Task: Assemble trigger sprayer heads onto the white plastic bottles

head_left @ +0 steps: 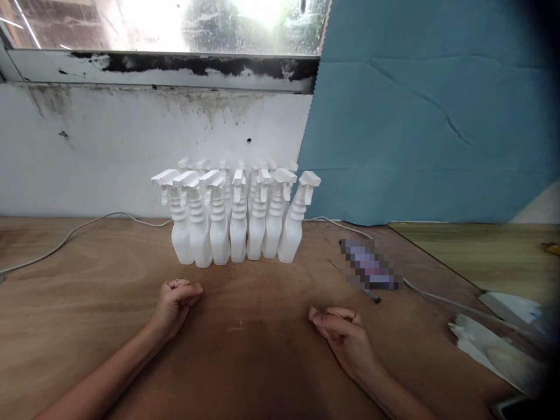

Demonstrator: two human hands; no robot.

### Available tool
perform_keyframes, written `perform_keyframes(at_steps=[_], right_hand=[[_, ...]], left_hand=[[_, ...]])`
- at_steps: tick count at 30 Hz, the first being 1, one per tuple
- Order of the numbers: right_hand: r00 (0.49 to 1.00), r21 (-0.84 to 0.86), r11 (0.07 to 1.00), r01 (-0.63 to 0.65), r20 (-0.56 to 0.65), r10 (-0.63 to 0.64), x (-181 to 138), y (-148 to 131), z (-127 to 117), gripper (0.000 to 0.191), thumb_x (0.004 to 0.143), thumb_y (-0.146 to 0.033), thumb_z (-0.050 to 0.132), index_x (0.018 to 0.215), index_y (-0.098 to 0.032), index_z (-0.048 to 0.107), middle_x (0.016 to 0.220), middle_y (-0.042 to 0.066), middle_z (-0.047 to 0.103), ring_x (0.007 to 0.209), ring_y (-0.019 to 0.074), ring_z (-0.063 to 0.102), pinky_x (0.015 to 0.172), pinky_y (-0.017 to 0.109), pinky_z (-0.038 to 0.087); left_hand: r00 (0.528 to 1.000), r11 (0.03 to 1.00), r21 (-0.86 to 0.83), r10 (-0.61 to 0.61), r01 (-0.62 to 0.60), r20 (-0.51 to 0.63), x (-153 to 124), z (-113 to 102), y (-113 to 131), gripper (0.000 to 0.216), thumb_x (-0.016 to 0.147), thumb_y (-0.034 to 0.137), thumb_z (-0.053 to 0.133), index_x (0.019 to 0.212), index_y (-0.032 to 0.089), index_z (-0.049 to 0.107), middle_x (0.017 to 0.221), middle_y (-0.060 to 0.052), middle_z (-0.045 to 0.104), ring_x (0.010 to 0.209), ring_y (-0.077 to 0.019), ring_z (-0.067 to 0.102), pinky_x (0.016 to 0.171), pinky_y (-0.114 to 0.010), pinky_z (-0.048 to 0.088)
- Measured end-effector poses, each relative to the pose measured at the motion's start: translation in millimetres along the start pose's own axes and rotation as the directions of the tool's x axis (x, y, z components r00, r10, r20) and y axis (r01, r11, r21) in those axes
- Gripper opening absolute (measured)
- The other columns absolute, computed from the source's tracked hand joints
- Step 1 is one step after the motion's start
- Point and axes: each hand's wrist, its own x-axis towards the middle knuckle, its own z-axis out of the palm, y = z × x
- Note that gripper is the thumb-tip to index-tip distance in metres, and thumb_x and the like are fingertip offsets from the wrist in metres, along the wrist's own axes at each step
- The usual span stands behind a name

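Observation:
My left hand point(175, 308) rests on the wooden table point(245, 350), curled into a loose fist with a ring on one finger. Nothing shows in it. To the right, my right hand point(345, 337) lies on the table in a similar closed shape, also with nothing visible inside. Beyond both hands, several white spray bottles point(238, 233) stand upright in a front row, touching or nearly touching. More of the same bottles are behind them, mostly hidden except for their trigger heads. Neither hand touches a bottle; the left one is nearer to them.
A blurred-out flat object, like a phone point(370, 265), lies right of the bottles beside a thin tool point(371, 294). A pale cable point(79, 228) runs along the back. Crumpled white plastic point(485, 344) is at the right edge. Behind are a white wall point(109, 151) and blue cloth point(415, 134).

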Motion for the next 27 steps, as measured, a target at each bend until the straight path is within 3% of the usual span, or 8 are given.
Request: perform_keyframes(at_steps=[4,13,18,22,25,26,27], right_hand=[[0.999,0.116,0.992,-0.045,0.026,0.042,1.7,0.6,-3.8,0.055,0.051,-0.008,0.064,0.045,-0.02,0.01,0.044,-0.01,0.009,0.04,0.0036,0.012,0.046,0.026,0.028],[0.986,0.293,0.947,-0.134,0.134,0.098,7.9,1.6,-13.1,0.041,0.045,-0.007,0.048,0.05,-0.019,0.008,0.042,-0.01,0.012,0.035,0.002,0.005,0.035,0.019,0.01],[0.937,0.332,0.91,-0.247,0.32,0.137,10.8,1.1,-18.0,0.042,0.047,-0.009,0.048,0.051,-0.02,0.007,0.044,-0.011,0.008,0.033,0.0001,0.002,0.03,0.015,0.014],[0.789,0.261,0.857,-0.445,0.567,0.237,7.9,-0.1,-22.3,0.057,0.047,-0.011,0.056,0.051,-0.023,0.001,0.037,-0.013,0.003,0.024,-0.001,0.004,0.023,0.016,0.015],[0.586,0.099,0.806,-0.583,0.738,0.334,2.6,-5.8,-24.3,0.07,0.049,-0.012,0.069,0.046,-0.024,0.0,0.033,-0.012,0.009,0.021,-0.0014,0.012,0.024,0.016,0.017],[0.515,0.021,0.795,-0.607,0.772,0.373,0.8,-8.6,-24.8,0.072,0.05,-0.013,0.072,0.044,-0.023,0.001,0.033,-0.011,0.011,0.023,-0.0019,0.013,0.025,0.015,0.017],[0.452,-0.065,0.786,-0.615,0.788,0.418,-0.9,-11.5,-25.2,0.073,0.05,-0.014,0.075,0.043,-0.023,0.003,0.034,-0.011,0.014,0.025,-0.0025,0.014,0.026,0.015,0.015]], left_hand=[[0.999,0.996,-0.073,-0.043,0.045,0.022,-0.5,-1.5,4.2,0.062,0.053,0.008,0.067,0.054,0.019,0.006,0.046,0.01,0.007,0.036,-0.0013,0.013,0.044,-0.022,0.031],[0.985,0.973,-0.202,-0.083,0.114,0.152,2.4,-8.8,4.3,0.048,0.047,0.007,0.052,0.054,0.02,0.006,0.048,0.01,0.004,0.035,-0.0015,0.006,0.035,-0.018,0.024],[0.944,0.954,-0.207,-0.153,0.219,0.293,0.6,-11.1,6.3,0.05,0.042,0.007,0.051,0.056,0.018,0.004,0.049,0.009,0.004,0.034,-0.0008,0.003,0.031,-0.018,0.023],[0.813,0.911,-0.075,-0.321,0.405,0.486,0.0,-24.9,5.5,0.066,0.04,0.014,0.062,0.058,0.019,-0.001,0.043,0.009,-0.002,0.025,-0.0018,0.005,0.023,-0.02,0.016],[0.708,0.876,0.065,-0.428,0.478,0.562,-1.8,-40.1,1.1,0.083,0.036,0.018,0.076,0.055,0.02,-0.005,0.037,0.009,-0.002,0.02,-0.0044,0.009,0.02,-0.023,0.011],[0.697,0.874,0.1,-0.444,0.476,0.563,-3.2,-44.2,0.3,0.086,0.033,0.016,0.079,0.054,0.021,-0.004,0.036,0.009,0.0,0.02,-0.0052,0.012,0.02,-0.023,0.011],[0.72,0.885,0.11,-0.436,0.453,0.54,-5.1,-46.9,0.4,0.088,0.03,0.013,0.082,0.053,0.021,-0.003,0.036,0.009,0.002,0.021,-0.0052,0.013,0.021,-0.023,0.01]])
